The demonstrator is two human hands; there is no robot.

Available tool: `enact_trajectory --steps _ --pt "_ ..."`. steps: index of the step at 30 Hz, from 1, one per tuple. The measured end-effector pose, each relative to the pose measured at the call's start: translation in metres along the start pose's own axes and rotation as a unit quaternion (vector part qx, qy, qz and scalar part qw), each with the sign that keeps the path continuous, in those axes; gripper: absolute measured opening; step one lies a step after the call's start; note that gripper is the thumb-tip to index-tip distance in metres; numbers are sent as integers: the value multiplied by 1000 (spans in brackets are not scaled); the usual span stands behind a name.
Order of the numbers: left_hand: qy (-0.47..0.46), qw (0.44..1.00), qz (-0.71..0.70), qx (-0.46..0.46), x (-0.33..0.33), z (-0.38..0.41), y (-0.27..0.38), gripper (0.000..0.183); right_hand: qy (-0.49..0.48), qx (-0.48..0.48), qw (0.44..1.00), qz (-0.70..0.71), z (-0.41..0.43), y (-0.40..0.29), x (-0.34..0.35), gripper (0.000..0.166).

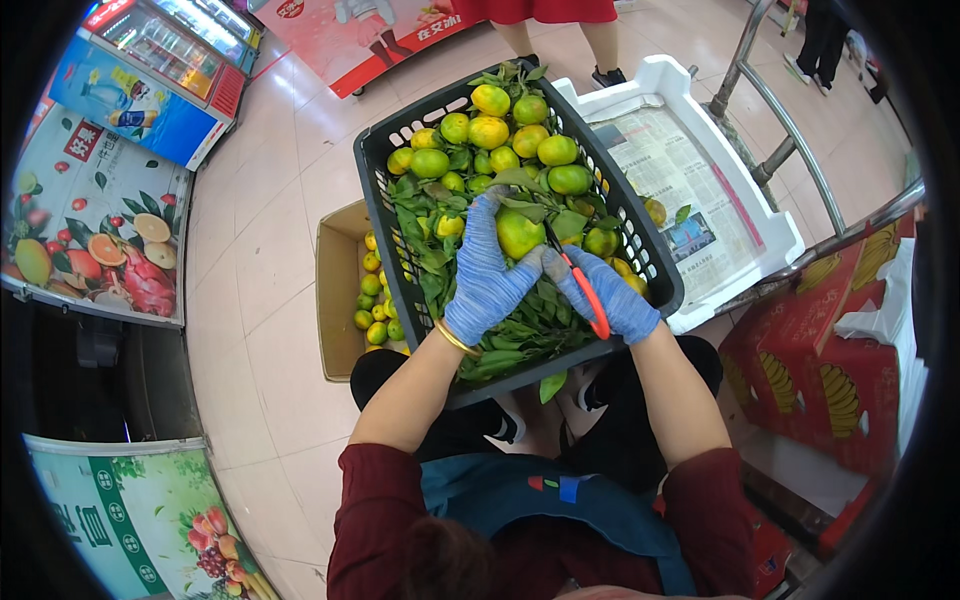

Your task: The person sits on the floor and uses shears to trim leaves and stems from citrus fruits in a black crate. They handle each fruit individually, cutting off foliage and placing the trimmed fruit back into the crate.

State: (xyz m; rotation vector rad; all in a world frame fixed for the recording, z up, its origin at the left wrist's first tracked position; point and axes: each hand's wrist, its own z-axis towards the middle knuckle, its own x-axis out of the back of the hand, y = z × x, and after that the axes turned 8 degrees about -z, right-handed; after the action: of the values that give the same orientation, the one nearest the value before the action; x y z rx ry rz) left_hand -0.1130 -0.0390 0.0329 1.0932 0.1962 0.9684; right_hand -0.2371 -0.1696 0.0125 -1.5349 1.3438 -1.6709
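My left hand [491,259], in a blue knit glove, holds a green-yellow mandarin [520,234] with leaves at its top. In the same kind of glove, my right hand [607,292] grips red-handled scissors [586,294]. Their dark blades point up beside the fruit, partly hidden among leaves. Both hands are over a black plastic crate [417,300] that stands in front of my knees. Inside it, mandarins [489,132] are heaped toward the far end, and loose green leaves [525,319] cover the near part.
Left of the crate, a cardboard box [335,300] contains loose mandarins. At right, a white foam tray [780,232] lined with newspaper [667,187] rests on a metal-railed cart [795,135]. Red banana boxes [817,367] stand near my right side. A person [559,37] stands beyond the crate.
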Motion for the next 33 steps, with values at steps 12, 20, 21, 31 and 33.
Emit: enact_trajectory --steps 12,20,21,31,33 --pt "-64 990 118 47 -2 6 -14 79 -77 -90 993 7 7 -8 2 65" --pt "-72 987 95 110 -5 0 -30 80 -77 -81 982 -154 14 -1 -4 77" --pt "-72 987 96 103 -5 0 -33 80 -77 -84 981 -157 15 -2 -4 77" --pt "-27 988 24 149 -9 1 -42 77 -71 -92 991 -62 15 0 -4 79" --pt "-33 990 39 135 -8 3 -35 73 -101 -175 977 72 12 -10 -2 72"
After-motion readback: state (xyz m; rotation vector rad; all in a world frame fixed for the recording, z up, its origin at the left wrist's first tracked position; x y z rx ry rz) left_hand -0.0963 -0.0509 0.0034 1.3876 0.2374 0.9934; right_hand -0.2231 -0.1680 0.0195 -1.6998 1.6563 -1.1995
